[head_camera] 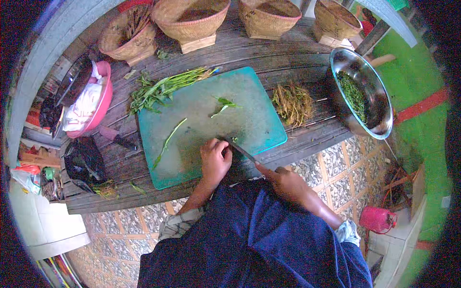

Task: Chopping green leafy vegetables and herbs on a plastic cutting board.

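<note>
My right hand (284, 180) grips a knife (245, 152), its blade lying over the near edge of a green cutting board (194, 104). My left hand (216, 158) rests on the board beside the knife tip, fingers curled; whether something is pinched in them cannot be told. Small green bits (235, 139) lie by the blade. On the board are a leafy sprig (225, 105) and a single green stem (169, 138). A bunch of leafy greens (169, 84) lies along the far left edge. Right of the board sits a heap of pale roots (293, 104).
A steel bowl (381, 97) with chopped greens (353, 95) stands at the table's right end. Several woven baskets (194, 27) line the far side. At left are a pink basin (108, 93) holding a white bag, a black plastic bag (84, 163) and a knife-like tool with a dark end (124, 141).
</note>
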The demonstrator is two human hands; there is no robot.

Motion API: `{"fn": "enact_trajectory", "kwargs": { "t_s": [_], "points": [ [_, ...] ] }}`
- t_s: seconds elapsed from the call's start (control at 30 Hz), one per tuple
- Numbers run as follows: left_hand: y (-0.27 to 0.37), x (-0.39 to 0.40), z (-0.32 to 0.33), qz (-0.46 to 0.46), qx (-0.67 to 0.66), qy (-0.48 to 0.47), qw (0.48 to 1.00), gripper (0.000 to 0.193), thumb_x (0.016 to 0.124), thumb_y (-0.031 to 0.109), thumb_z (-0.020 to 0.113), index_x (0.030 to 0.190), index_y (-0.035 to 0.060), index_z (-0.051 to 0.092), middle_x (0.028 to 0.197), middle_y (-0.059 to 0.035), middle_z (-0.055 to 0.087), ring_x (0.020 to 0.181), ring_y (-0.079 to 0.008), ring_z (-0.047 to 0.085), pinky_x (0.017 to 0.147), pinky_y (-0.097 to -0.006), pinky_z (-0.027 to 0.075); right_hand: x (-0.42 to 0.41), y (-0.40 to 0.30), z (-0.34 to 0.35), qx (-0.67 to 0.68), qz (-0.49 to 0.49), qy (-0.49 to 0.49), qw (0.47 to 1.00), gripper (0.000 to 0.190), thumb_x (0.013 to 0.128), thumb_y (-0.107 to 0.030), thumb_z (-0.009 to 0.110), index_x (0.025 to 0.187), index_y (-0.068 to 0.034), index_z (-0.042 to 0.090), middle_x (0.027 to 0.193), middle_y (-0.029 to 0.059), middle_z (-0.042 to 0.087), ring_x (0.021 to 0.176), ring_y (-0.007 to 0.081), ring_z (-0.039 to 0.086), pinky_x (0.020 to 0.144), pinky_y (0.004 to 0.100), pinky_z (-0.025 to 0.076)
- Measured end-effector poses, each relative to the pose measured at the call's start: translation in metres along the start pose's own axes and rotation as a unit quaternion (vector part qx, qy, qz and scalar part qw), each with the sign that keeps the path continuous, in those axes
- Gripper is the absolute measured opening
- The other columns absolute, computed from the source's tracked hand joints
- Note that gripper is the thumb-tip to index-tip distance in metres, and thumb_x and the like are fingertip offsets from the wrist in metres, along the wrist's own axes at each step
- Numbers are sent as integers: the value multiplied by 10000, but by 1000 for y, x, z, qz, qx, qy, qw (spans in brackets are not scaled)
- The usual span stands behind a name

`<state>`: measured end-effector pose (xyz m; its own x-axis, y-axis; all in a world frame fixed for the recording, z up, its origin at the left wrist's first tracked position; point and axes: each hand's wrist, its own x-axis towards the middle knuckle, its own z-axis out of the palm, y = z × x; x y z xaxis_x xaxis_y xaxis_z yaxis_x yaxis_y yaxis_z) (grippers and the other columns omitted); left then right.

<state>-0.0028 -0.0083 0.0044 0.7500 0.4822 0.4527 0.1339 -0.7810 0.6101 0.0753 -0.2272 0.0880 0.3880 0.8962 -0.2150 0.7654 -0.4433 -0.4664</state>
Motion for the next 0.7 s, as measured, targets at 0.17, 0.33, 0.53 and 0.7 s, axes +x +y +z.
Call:
{"fn": "enact_trajectory", "kwargs": {
  "t_s": [0.17, 0.33, 0.53, 0.7],
  "points": [
    [-2, -1, 1, -3, -6, -8, 1000, 122, 680, 85, 634, 790, 80, 583, 766, -84, 530, 765, -303, 536, 669, -426, 385, 10, -7, 0, -2, 22, 9, 1000, 561, 821, -86, 498, 1361, -181, 382, 737, 208, 581, 655, 380, 595, 602, 467, 484],
    [-3, -3, 2, -11, 9, -20, 1000, 113, 685, 83, 629, 787, 80, 581, 780, -86, 531, 792, -303, 533, 689, -429, 383, 3, -7, -8, -18, 20, -16, 1000, 575, 801, -76, 504, 1355, -183, 391, 750, 212, 586, 669, 383, 596, 606, 470, 484],
    [-1, 0, 1, -13, -10, -29, 999, 108, 692, 91, 624, 789, 80, 579, 791, -88, 538, 811, -310, 529, 710, -432, 380, 14, 0, 11, 9, -19, 59, 998, 544, 818, -84, 501, 1346, -173, 404, 731, 203, 586, 656, 379, 600, 604, 470, 487],
    [-4, -3, 2, -17, 6, -16, 1000, 117, 689, 89, 631, 793, 82, 580, 794, -88, 543, 809, -314, 532, 714, -433, 381, 0, -12, -10, -17, 27, -11, 999, 520, 815, -77, 500, 1322, -175, 443, 761, 209, 595, 681, 386, 608, 609, 468, 491]
  ]
}}
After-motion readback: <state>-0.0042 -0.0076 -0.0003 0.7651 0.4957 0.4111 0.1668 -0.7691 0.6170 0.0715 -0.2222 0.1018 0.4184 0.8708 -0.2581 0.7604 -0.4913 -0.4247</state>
